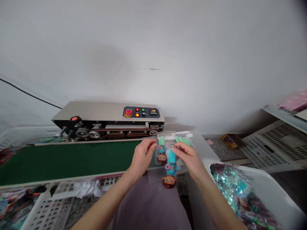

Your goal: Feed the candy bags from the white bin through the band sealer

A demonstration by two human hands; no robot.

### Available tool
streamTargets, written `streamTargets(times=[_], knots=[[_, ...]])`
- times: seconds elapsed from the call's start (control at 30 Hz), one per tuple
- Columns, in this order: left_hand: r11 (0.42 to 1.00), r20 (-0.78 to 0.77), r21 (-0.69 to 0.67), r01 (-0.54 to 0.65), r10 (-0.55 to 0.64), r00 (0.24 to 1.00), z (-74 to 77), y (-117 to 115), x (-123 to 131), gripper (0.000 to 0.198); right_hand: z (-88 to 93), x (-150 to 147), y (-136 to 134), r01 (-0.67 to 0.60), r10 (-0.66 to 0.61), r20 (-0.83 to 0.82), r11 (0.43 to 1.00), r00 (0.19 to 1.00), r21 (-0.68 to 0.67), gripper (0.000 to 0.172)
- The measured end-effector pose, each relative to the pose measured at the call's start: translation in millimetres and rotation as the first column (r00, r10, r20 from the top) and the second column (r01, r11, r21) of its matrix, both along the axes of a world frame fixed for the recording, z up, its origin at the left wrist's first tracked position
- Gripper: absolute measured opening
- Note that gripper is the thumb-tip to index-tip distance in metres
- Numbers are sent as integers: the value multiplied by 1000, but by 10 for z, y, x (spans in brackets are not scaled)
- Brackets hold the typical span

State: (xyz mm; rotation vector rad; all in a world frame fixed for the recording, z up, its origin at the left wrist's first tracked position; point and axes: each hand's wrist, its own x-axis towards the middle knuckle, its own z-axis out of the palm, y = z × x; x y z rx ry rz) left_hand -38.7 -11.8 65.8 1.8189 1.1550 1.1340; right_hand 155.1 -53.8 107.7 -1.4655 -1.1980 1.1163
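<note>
My right hand (189, 157) pinches the top of a doll keychain (171, 166), which hangs down with blue strands, a lettered band and a brown-haired head at the bottom. Left of it, my left hand (144, 153) has its fingers curled together; whether they grip a clear plastic edge is hidden. Between the hands lies a second doll keychain (161, 150) with green strands, in a clear bag. Beyond my right fingers, several more green-strand keychains (182, 140) lie in clear plastic with their rings toward the wall.
A band sealing machine (107, 111) with lit buttons stands against the wall, behind a green conveyor belt (79, 159). At the right is a white bin (271, 182) filled with bagged keychains. White crates (48, 207) stand below the belt, and another crate (275, 147) leans at the far right.
</note>
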Motion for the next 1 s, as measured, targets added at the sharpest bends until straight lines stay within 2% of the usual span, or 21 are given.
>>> streamTargets(times=[0.07,0.17,0.23,0.3,0.4,0.47,0.57,0.7,0.73,0.8,0.87,0.93,1.0], knots=[[999,-267,26,27,-19,964,-69,87,105,17,-29,195,97,51,-56,-64,996,996,-78,43],[999,-612,-8,-39,26,791,-94,183,338,19,-102,381,299,75,-97,-144,986,985,-150,48],[992,-710,-13,-122,77,700,-81,217,515,29,-148,433,438,99,-113,-104,987,988,-130,48],[983,-719,-43,-181,95,688,-69,226,666,35,-181,462,561,103,-108,-54,991,993,-86,45],[967,-668,-132,-219,76,740,-67,209,783,36,-225,509,721,68,-68,41,998,997,-4,39],[957,-637,-190,-219,50,769,-73,194,769,33,-270,537,826,68,-72,127,997,989,30,36],[940,-580,-278,-199,1,815,-95,177,622,25,-373,534,977,83,-90,200,996,976,46,35],[917,-459,-359,-176,-9,889,-159,99,276,23,-560,426,1157,63,-78,270,996,960,66,32],[905,-378,-389,-173,15,926,-173,62,179,27,-606,389,1199,55,-74,296,996,952,70,29],[870,-113,-479,-118,73,991,-183,-33,-16,38,-676,316,1269,45,-70,358,996,931,78,22],[832,157,-555,9,94,983,-160,-150,-210,37,-701,253,1287,47,-84,428,994,900,96,16],[795,289,-595,116,77,954,-113,-277,-404,26,-683,205,1206,59,-123,498,988,858,142,16],[767,331,-621,159,73,941,-55,-401,-597,24,-663,165,1001,57,-165,556,977,815,206,24]])
